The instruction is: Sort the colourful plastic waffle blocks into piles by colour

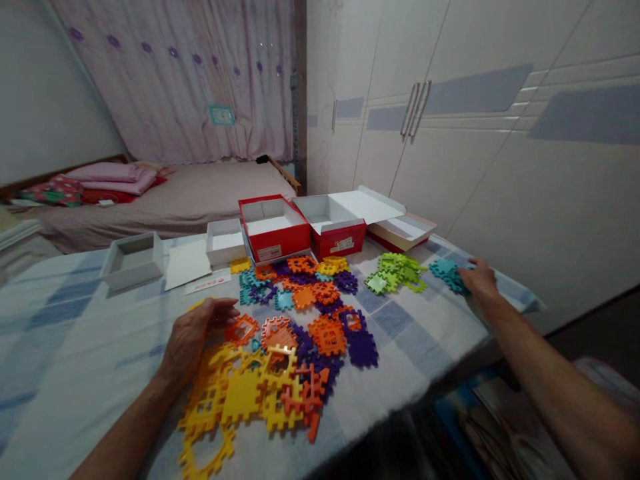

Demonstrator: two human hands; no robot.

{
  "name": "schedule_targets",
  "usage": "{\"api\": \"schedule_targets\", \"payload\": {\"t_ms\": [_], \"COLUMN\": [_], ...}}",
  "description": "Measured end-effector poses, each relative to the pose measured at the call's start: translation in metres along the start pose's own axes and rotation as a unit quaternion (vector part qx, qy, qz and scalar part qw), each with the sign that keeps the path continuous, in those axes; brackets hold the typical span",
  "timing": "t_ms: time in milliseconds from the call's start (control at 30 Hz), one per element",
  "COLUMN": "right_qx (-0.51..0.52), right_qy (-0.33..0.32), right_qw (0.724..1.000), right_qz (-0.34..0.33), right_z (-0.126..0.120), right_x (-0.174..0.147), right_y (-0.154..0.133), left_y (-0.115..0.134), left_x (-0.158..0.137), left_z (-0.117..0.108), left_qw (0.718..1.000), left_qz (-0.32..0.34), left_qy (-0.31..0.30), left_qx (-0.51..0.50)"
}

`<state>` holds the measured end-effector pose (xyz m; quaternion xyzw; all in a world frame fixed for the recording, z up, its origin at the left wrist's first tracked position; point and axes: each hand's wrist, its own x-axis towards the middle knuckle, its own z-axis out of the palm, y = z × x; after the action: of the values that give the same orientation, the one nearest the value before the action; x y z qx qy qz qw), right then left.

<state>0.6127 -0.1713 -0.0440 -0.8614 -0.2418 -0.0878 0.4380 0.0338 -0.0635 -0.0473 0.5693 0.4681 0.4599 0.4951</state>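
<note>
My left hand (196,333) rests at the left side of a mixed heap, fingers loosely bent and reaching toward an orange interlocking plastic piece (242,329); no held piece shows. Just below it spread the yellow interlocking pieces (243,395), some with window openings. Purple pieces (363,347) and more orange ones (327,335) lie in the heap's middle, with teal ones (283,300) among them. At the far right, my right hand (480,283) has its fingers at a small pile of teal interlocking pieces (447,272), closed on the pile's right edge.
Green pieces (397,272) form a separate pile left of the teal one. Behind stand a red open box (280,237), a second red box (345,239) with its white lid raised, and a shallow box (405,230). White trays (133,260) and card (187,263) lie left.
</note>
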Motion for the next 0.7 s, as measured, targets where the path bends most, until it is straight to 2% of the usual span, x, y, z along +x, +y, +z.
{"api": "schedule_targets", "payload": {"t_ms": [67,100,167,200,233,300,400,467,600,700], "right_qx": [-0.05,-0.059,-0.034,-0.014,0.013,0.053,0.053,0.008,-0.118,-0.134], "right_qy": [0.051,0.058,0.023,-0.009,-0.048,-0.145,-0.291,-0.33,-0.275,-0.236], "right_qw": [0.997,0.996,0.99,0.978,0.958,0.915,0.834,0.8,0.794,0.793], "right_qz": [0.011,-0.012,-0.135,-0.207,-0.281,-0.373,-0.465,-0.5,-0.53,-0.545], "right_z": [-0.002,-0.002,0.0,0.003,0.006,0.018,0.042,0.059,0.081,0.086], "right_x": [-0.008,-0.015,-0.034,-0.046,-0.061,-0.092,-0.135,-0.157,-0.182,-0.188], "right_y": [-0.016,-0.027,-0.054,-0.07,-0.086,-0.118,-0.158,-0.175,-0.189,-0.191], "left_y": [0.002,0.003,0.004,0.005,0.006,0.007,0.006,0.004,0.001,0.001], "left_x": [-0.001,-0.002,-0.003,-0.003,-0.003,-0.004,-0.004,-0.004,-0.002,-0.001], "left_z": [0.002,0.004,0.006,0.007,0.007,0.008,0.006,0.005,0.004,0.004], "left_qw": [1.0,1.0,1.0,1.0,0.999,0.997,0.993,0.99,0.984,0.98], "left_qz": [0.007,0.008,0.014,0.02,0.029,0.05,0.074,0.084,0.105,0.113], "left_qy": [0.0,-0.001,0.005,0.011,0.021,0.038,0.039,0.024,0.004,0.0], "left_qx": [-0.003,-0.003,0.004,0.012,0.024,0.05,0.087,0.108,0.146,0.164]}}
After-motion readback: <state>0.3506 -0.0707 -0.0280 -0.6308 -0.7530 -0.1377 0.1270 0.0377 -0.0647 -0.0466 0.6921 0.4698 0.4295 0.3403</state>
